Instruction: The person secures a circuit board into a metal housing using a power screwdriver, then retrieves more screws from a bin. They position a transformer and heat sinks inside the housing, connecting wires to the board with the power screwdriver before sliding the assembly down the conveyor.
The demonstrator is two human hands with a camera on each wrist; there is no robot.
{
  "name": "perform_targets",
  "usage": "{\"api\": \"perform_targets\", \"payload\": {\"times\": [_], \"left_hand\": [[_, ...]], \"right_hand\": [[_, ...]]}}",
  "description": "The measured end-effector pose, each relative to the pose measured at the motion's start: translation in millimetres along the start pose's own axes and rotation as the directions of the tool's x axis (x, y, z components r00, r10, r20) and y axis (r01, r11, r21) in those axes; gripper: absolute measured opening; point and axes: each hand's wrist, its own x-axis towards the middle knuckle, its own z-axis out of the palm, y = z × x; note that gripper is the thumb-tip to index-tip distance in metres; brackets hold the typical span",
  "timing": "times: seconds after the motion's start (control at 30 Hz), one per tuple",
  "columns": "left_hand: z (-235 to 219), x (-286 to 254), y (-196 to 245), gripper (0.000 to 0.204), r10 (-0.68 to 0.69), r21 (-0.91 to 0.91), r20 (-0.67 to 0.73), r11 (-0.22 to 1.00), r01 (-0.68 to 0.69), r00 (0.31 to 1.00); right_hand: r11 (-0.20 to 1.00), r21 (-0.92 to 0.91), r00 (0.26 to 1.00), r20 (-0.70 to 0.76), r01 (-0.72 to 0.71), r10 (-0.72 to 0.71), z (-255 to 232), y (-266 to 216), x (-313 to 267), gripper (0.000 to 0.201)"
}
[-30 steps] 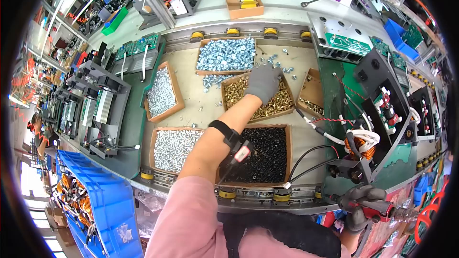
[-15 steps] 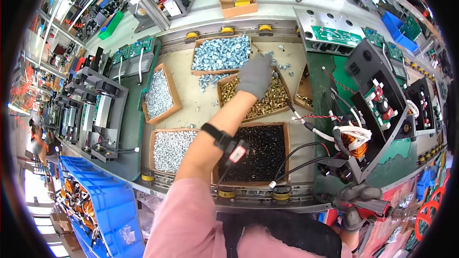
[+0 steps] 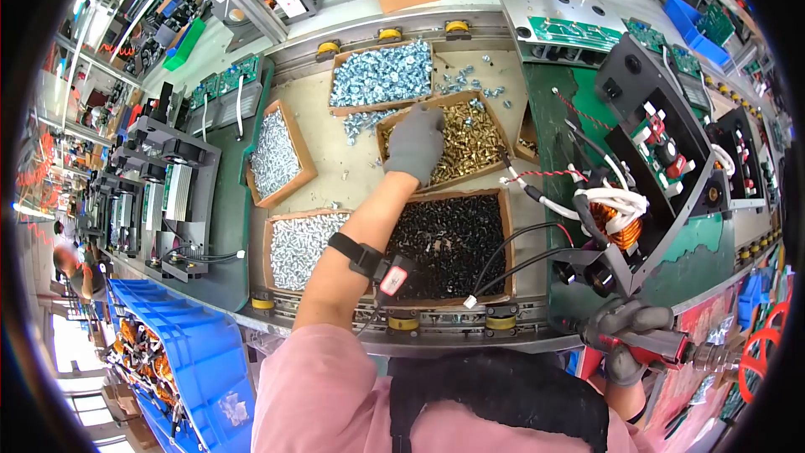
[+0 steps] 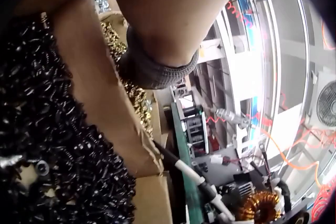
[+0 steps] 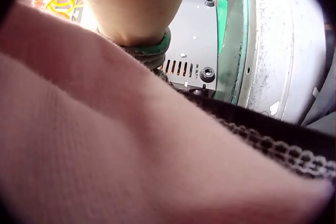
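Observation:
My left hand (image 3: 416, 144), in a grey glove, is over the left part of a cardboard tray (image 3: 457, 182) of brass-coloured screws (image 3: 474, 138). Its fingertips point down and away from the head camera; I cannot tell whether they pinch a screw. In the left wrist view, the glove (image 4: 152, 69) shows beyond the wall of the tray of black screws (image 4: 68, 140). At the bench's lower right, my gloved right hand (image 3: 622, 329) grips a red and black power screwdriver (image 3: 662, 347), its metal nose pointing right. A sleeve covers much of the right wrist view.
Trays of bluish flanged screws (image 3: 381, 75) and silver screws (image 3: 277, 155) stand around the brass ones. Loose screws lie at the back. On the right is a black metal chassis (image 3: 625, 101) with a copper coil (image 3: 616, 222) and trailing cables. A blue bin (image 3: 201, 352) stands lower left.
My left hand has moved left across the brass screws, from the tray's back middle to its left side. My right hand keeps its grip on the screwdriver. The head view has shifted slightly.

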Motion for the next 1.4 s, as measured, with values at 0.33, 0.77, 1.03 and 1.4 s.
{"api": "perform_targets", "payload": {"times": [0.33, 0.77, 1.03, 1.4], "left_hand": [[-28, -33, -22, 0.036, -0.012, -0.841, 0.375, -0.424, 0.335, 0.927], [-88, -104, 98, 0.031, 0.352, -0.856, 0.412, -0.166, 0.489, 0.840], [-87, -112, 106, 0.047, 0.417, -0.823, 0.461, -0.129, 0.554, 0.783], [-84, -104, 110, 0.046, 0.438, -0.909, 0.406, 0.105, 0.403, 0.802]], "right_hand": [[0.873, 0.443, 0.879, 0.310, 0.204, -0.362, 18, -42, 60, 0.041], [0.746, 0.383, 0.655, 0.361, 0.544, -0.664, 66, -45, 117, 0.051], [0.804, 0.320, 0.789, 0.212, 0.502, -0.577, 74, -50, 106, 0.039], [0.854, 0.301, 0.844, 0.211, 0.424, -0.494, 68, -54, 110, 0.041]]}}
